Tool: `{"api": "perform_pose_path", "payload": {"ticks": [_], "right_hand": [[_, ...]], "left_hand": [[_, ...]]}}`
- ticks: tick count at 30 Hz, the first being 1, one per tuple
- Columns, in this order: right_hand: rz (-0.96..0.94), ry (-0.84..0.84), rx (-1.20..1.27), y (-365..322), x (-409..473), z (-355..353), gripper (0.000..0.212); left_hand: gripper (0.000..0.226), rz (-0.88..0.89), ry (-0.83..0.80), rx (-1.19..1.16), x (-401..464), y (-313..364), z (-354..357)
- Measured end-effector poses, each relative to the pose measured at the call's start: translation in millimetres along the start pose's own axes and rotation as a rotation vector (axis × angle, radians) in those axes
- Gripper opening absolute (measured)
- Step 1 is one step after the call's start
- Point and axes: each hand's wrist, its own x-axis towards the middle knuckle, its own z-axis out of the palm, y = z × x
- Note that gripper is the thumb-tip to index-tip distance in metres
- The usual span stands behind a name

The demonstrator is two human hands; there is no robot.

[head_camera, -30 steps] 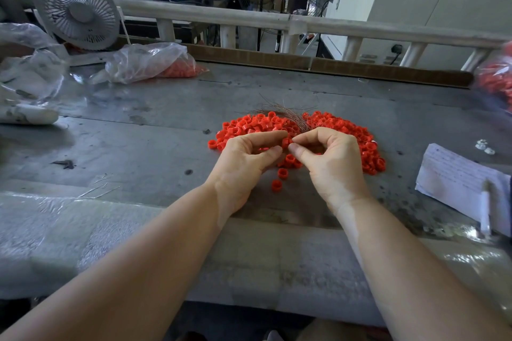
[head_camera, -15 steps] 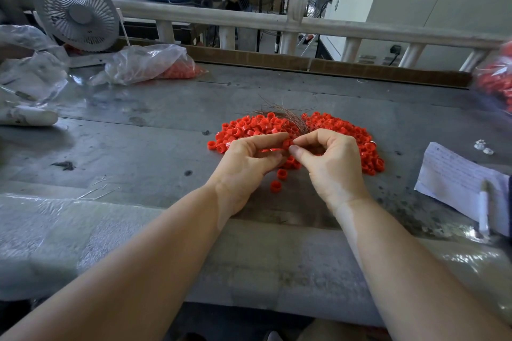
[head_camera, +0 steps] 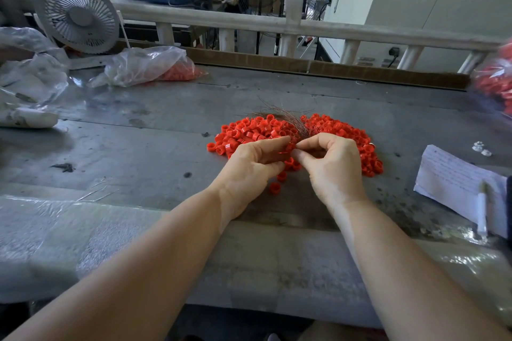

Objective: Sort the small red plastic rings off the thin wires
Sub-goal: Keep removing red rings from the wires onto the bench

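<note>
A pile of small red plastic rings (head_camera: 249,131) lies on the grey metal table (head_camera: 138,147), spreading right behind my hands. A bundle of thin brown wires (head_camera: 288,119) rests across the pile's middle, fanning out to the far left. My left hand (head_camera: 249,166) and right hand (head_camera: 329,166) meet at their fingertips just in front of the wire bundle, each pinching at the same spot where rings sit on the wires. A few loose rings (head_camera: 274,188) lie on the table between my wrists.
A paper sheet (head_camera: 454,183) with a white pen (head_camera: 482,207) lies at the right. A clear bag of red rings (head_camera: 155,66) and a white fan (head_camera: 77,15) stand at back left; another ring bag (head_camera: 496,83) sits at the right edge. Crumpled plastic (head_camera: 30,83) is at far left.
Both hands stay together at the pile's front; my fingertips have shifted slightly up toward the wire bundle. The rings and wires lie as before.
</note>
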Motion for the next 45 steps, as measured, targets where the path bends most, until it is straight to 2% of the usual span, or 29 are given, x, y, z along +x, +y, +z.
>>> {"api": "perform_pose_path", "payload": {"ticks": [5,10,20,34,37,41,45], "right_hand": [[0.007,0.009,-0.049,0,0,0,0.003],[0.001,0.022,-0.101,0,0,0,0.012],[-0.018,0.008,-0.156,1,0,-1,0.014],[-0.038,0.005,-0.17,-3,-1,-3,0.011],[-0.074,0.028,-0.168,-6,-2,-4,0.012],[-0.143,0.056,-0.17,-9,-4,-6,0.011],[-0.2,0.084,-0.172,-10,-3,-9,0.012]], "left_hand": [[0.046,0.004,0.013,-0.001,0,1,1],[0.044,0.024,0.046,-0.004,-1,3,2],[0.038,0.0,0.071,-0.02,-2,4,1],[0.015,0.105,0.13,-0.043,-8,13,1],[0.023,0.145,0.181,0.002,-8,15,1],[0.02,0.229,0.247,0.147,-9,14,1],[0.023,0.226,0.34,0.252,-6,15,-2]]}}
